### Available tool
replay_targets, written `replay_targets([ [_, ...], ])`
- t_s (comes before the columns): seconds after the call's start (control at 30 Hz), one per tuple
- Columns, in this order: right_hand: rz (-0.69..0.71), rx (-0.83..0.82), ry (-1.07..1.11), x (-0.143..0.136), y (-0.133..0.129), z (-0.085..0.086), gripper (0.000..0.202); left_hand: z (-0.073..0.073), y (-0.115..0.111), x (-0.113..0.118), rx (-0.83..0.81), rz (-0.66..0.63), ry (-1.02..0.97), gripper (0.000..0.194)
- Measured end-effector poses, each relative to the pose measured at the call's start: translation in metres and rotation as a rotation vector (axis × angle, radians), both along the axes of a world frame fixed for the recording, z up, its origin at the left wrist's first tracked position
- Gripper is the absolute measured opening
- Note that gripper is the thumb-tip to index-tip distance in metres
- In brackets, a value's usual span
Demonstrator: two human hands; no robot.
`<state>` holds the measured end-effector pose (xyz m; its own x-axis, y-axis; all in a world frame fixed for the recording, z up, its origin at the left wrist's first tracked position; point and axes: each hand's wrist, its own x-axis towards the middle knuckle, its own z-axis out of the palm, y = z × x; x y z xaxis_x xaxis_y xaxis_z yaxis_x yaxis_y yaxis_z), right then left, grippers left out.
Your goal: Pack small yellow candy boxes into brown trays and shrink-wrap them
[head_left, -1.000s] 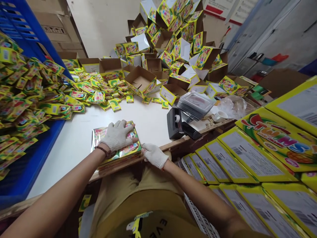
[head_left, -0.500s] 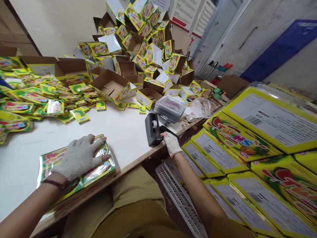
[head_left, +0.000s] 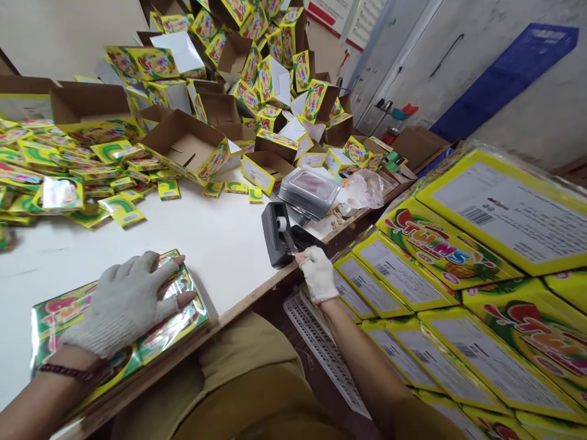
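Note:
My left hand (head_left: 131,305), in a grey-white fingerless glove, lies flat with fingers spread on a shiny green, yellow and red fruit-print carton (head_left: 183,324) at the table's front edge. In a matching glove, my right hand (head_left: 316,274) pinches the end of a strip of clear tape (head_left: 288,239) with thumb and forefinger. The strip runs from the roll in a black tape dispenser (head_left: 271,235), which stands near the front edge. My right wrist is out past the table edge; its other fingers are curled in.
Small yellow-green packets (head_left: 119,211) lie heaped at left. Behind them rise piled open display boxes (head_left: 188,146). Clear plastic trays (head_left: 309,189) and a white cup (head_left: 351,206) sit beyond the dispenser. Wrapped cartons (head_left: 449,244) are stacked at right, above a white perforated crate (head_left: 321,348).
My right hand has drawn slightly back from the dispenser, and a tape strip now shows between roll and fingers. The left hand stays on the carton while the view has shifted right.

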<state>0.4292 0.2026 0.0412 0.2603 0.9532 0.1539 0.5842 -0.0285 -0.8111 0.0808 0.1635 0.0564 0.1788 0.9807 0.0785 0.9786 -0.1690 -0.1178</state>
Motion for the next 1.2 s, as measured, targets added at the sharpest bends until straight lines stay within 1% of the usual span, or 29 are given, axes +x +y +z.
replay_targets([
  [0.07,-0.007,-0.046,0.121,0.001,-0.012,-0.009,0.031,0.001,0.0,0.0,0.007,-0.018,-0.001,0.074],
  [0.13,-0.009,-0.108,0.226,0.001,-0.016,-0.022,0.035,0.003,-0.001,0.0,0.015,-0.038,-0.007,0.072],
  [0.2,-0.014,-0.143,0.277,0.0,-0.016,-0.034,0.037,0.004,-0.002,0.0,0.034,-0.053,-0.018,0.071],
  [0.27,-0.018,-0.165,0.275,0.002,-0.015,-0.042,0.038,0.005,-0.002,0.001,0.051,-0.058,-0.029,0.07],
  [0.33,-0.009,-0.184,0.251,0.007,-0.017,-0.043,0.039,0.004,-0.002,0.0,0.061,-0.056,-0.046,0.068],
  [0.4,0.039,-0.213,0.234,0.012,-0.023,-0.036,0.041,0.003,-0.003,0.0,0.074,-0.056,-0.075,0.066],
  [0.43,0.107,-0.24,0.231,0.012,-0.025,-0.029,0.042,0.002,-0.003,0.0,0.078,-0.057,-0.09,0.065],
  [0.47,0.209,-0.272,0.23,0.01,-0.025,-0.021,0.042,0.002,-0.003,0.0,0.078,-0.056,-0.1,0.064],
  [0.53,0.49,-0.322,0.241,-0.003,-0.02,0.001,0.043,0.003,-0.004,0.001,0.065,-0.049,-0.105,0.064],
  [0.6,0.787,-0.334,0.272,-0.029,-0.006,0.023,0.044,0.005,-0.006,0.002,0.044,-0.035,-0.092,0.066],
  [0.67,1.044,-0.352,0.317,-0.065,0.012,0.04,0.045,0.005,-0.007,0.002,0.028,-0.027,-0.084,0.07],
  [0.73,1.263,-0.402,0.369,-0.102,0.031,0.046,0.045,0.005,-0.008,0.002,0.014,-0.023,-0.089,0.075],
  [0.8,1.412,-0.485,0.396,-0.134,0.047,0.041,0.043,0.005,-0.009,0.002,0.003,-0.025,-0.104,0.078],
  [0.83,1.457,-0.528,0.389,-0.146,0.055,0.035,0.042,0.005,-0.009,0.002,0.0,-0.027,-0.113,0.08],
  [0.9,1.501,-0.604,0.344,-0.162,0.067,0.02,0.038,0.005,-0.01,0.001,-0.002,-0.028,-0.13,0.083],
  [1.0,1.514,-0.654,0.282,-0.168,0.078,0.002,0.034,0.006,-0.01,0.001,-0.005,-0.025,-0.15,0.084],
  [1.07,1.505,-0.669,0.275,-0.166,0.081,-0.003,0.033,0.007,-0.01,0.001,-0.01,-0.033,-0.163,0.075],
  [1.13,1.497,-0.669,0.275,-0.164,0.081,-0.004,0.032,0.008,-0.01,0.001,-0.015,-0.039,-0.174,0.061],
  [1.2,1.488,-0.665,0.272,-0.163,0.081,-0.005,0.031,0.008,-0.01,0.001,-0.014,-0.035,-0.176,0.05],
])
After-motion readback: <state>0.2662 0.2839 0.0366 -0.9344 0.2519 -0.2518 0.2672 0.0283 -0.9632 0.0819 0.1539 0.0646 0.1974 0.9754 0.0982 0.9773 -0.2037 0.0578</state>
